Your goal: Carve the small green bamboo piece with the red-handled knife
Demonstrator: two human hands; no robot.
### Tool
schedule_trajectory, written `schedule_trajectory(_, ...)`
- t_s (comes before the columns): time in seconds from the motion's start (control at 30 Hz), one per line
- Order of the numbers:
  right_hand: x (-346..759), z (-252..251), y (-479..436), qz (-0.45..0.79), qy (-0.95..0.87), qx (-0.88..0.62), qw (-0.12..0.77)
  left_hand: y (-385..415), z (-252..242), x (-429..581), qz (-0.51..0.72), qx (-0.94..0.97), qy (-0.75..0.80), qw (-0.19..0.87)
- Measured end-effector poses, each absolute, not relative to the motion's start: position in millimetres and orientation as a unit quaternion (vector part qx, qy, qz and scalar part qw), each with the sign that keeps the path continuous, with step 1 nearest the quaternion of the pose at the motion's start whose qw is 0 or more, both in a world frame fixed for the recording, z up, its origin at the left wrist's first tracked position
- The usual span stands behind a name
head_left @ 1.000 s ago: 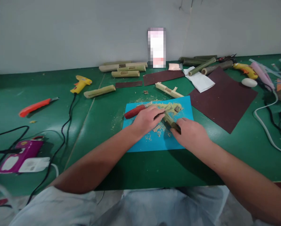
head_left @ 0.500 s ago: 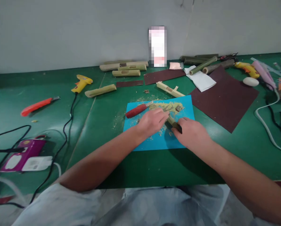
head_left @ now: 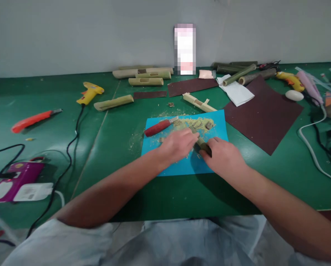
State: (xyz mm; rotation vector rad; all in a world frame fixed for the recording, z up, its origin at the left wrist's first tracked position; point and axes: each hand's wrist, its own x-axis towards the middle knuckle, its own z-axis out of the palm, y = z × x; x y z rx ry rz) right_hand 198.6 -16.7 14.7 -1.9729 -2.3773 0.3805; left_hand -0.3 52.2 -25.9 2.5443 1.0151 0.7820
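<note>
Over a blue sheet (head_left: 182, 170), both hands are closed round a short green bamboo tube (head_left: 202, 143). My left hand (head_left: 179, 142) grips its far left part, and the fingertips hide much of that side. Round the near right end, by its dark opening, is my right hand (head_left: 225, 153). Whether anything small lies under the fingers I cannot make out. Pale shavings (head_left: 198, 122) are scattered on the sheet behind the tube. A red-handled carving knife (head_left: 159, 127) lies on the sheet beyond my left hand, blade pointing right.
Several cut bamboo pieces (head_left: 145, 81) lie at the back. A split piece (head_left: 200, 102) sits behind the sheet. Dark brown sheets (head_left: 265, 118) are at right. On the left are a yellow glue gun (head_left: 90, 93), a red cutter (head_left: 33, 120) and a purple power box (head_left: 21, 181) with cords.
The view has shifted slightly, so things on the left appear further left. Both hands keep their hold on the bamboo tube, with only a slight shift of the fingers.
</note>
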Motion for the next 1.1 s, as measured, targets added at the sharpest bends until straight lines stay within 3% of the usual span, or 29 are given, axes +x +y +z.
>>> schedule_trajectory(0.3,197,18,-19,0.123,-0.764,-0.633,-0.003,48,-25,-3,0.206,0.915,0.330,0.111)
schedule_trajectory(0.67,191,9,-18,0.050,-0.799,-0.598,0.049,61,4,-24,0.295,0.850,0.416,0.128)
schedule_trajectory(1.1,168,36,0,0.138,-0.773,-0.616,-0.067,58,-28,-37,0.288,0.897,0.325,0.085)
